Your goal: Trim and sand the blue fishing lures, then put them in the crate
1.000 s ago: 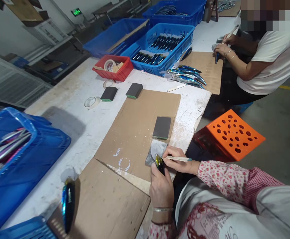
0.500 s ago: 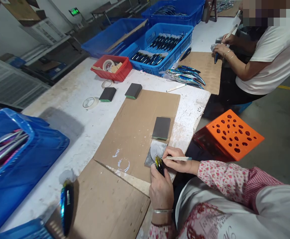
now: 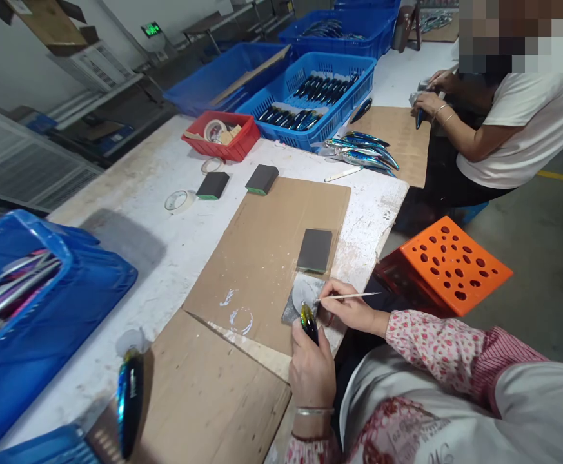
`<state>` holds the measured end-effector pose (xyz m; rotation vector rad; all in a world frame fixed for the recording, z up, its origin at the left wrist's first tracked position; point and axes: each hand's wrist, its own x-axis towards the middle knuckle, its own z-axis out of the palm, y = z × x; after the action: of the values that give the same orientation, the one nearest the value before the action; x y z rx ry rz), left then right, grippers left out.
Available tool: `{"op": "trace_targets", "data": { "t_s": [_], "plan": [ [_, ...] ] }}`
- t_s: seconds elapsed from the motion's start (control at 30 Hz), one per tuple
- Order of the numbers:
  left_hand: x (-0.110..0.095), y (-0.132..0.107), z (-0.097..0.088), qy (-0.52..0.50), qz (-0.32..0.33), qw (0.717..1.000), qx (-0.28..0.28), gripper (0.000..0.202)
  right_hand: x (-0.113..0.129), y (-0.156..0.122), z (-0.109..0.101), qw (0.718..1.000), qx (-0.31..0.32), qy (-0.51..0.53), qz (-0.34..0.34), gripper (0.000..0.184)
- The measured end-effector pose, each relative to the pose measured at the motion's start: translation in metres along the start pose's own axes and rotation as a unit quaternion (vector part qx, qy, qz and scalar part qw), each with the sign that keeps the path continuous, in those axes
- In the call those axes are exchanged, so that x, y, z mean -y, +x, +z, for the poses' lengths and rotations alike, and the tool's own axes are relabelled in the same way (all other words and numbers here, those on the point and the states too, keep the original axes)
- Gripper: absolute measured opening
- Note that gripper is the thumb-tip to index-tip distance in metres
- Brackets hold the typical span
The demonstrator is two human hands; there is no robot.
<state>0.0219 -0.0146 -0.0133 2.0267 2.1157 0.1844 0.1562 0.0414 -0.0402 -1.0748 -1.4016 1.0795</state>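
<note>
My left hand (image 3: 311, 368) wraps around a dark fishing lure (image 3: 309, 324) with a yellow-green head, a clear round lip at its top end. A thin pale-handled brush (image 3: 358, 295) is pinched in my right hand (image 3: 346, 308), its tip close beside the lure's head. Under the lip lies a small silvery-grey pad (image 3: 289, 312) on the cardboard sheet (image 3: 256, 258). Just beyond is a dark sanding block (image 3: 315, 249). Another lure (image 3: 130, 403), blue and black with a round clear lip, is at lower left.
Two more sanding blocks (image 3: 213, 185), a tape roll (image 3: 178, 201) and a red bin (image 3: 245, 145) are farther back. Blue crates (image 3: 305, 134) hold rows of lures. More lures (image 3: 358, 151) lie near a co-worker (image 3: 484, 132). An orange stool (image 3: 455, 264) stands right; a blue basket (image 3: 92, 290) left.
My right hand has shifted slightly right and the brush handle has swung upward to lie flatter. The lure stays in my left hand. The co-worker's raised brush has dropped lower.
</note>
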Motion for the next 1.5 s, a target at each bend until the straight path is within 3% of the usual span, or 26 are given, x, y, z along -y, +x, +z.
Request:
{"op": "trace_targets", "data": {
  "t_s": [0.1,0.2,0.3,0.4,0.5,0.57,0.63,0.7,0.83,0.9,1.0,1.1,1.2,1.37,1.5],
  "plan": [
    [0.002,0.002,-0.001,-0.016,-0.011,1.000,0.008,0.048,-0.001,0.018,-0.024,0.991,-0.062,-0.099,-0.059,0.014],
    [0.006,0.002,0.000,-0.046,-0.015,0.999,0.000,0.049,-0.008,0.047,-0.067,0.951,-0.066,-0.275,-0.123,0.015],
    [0.012,0.000,0.004,-0.095,-0.007,0.995,-0.013,0.050,-0.013,0.077,-0.109,0.894,-0.007,-0.438,-0.096,0.030],
    [0.016,-0.001,0.006,-0.126,-0.009,0.992,-0.017,0.052,-0.008,0.095,-0.123,0.858,-0.025,-0.508,-0.076,0.038],
    [0.016,-0.002,0.006,-0.132,-0.010,0.991,-0.019,0.051,0.002,0.104,-0.101,0.866,0.013,-0.485,-0.124,0.034],
    [0.014,-0.002,0.005,-0.127,-0.008,0.992,-0.015,0.051,0.006,0.108,-0.077,0.862,0.091,-0.481,-0.135,0.049],
    [0.013,-0.001,0.005,-0.121,-0.005,0.993,-0.015,0.050,0.007,0.111,-0.055,0.849,0.141,-0.500,-0.102,0.064],
    [0.013,-0.001,0.006,-0.117,-0.010,0.993,-0.015,0.049,0.007,0.115,-0.044,0.843,0.151,-0.513,-0.059,0.069],
    [0.009,-0.001,0.007,-0.113,-0.019,0.993,-0.004,0.047,0.013,0.117,-0.045,0.874,0.137,-0.462,-0.061,0.068],
    [0.007,-0.001,0.004,-0.113,-0.024,0.993,0.005,0.047,0.021,0.109,-0.048,0.885,0.181,-0.417,-0.098,0.067],
    [0.004,0.001,0.000,-0.112,-0.033,0.993,0.021,0.046,0.030,0.084,-0.044,0.876,0.269,-0.377,-0.137,0.067],
    [0.003,0.001,-0.003,-0.120,-0.031,0.992,0.032,0.045,0.029,0.060,-0.033,0.897,0.230,-0.358,-0.120,0.045],
    [0.003,0.002,-0.005,-0.128,-0.030,0.990,0.044,0.045,0.023,0.059,-0.023,0.917,0.166,-0.348,-0.105,0.024],
    [0.000,0.003,-0.009,-0.109,-0.037,0.991,0.066,0.045,0.021,0.084,-0.012,0.902,0.153,-0.397,-0.076,0.017],
    [0.000,0.003,-0.009,-0.113,-0.030,0.991,0.071,0.046,0.025,0.080,-0.007,0.906,0.166,-0.381,-0.085,0.016]
  ]
}}
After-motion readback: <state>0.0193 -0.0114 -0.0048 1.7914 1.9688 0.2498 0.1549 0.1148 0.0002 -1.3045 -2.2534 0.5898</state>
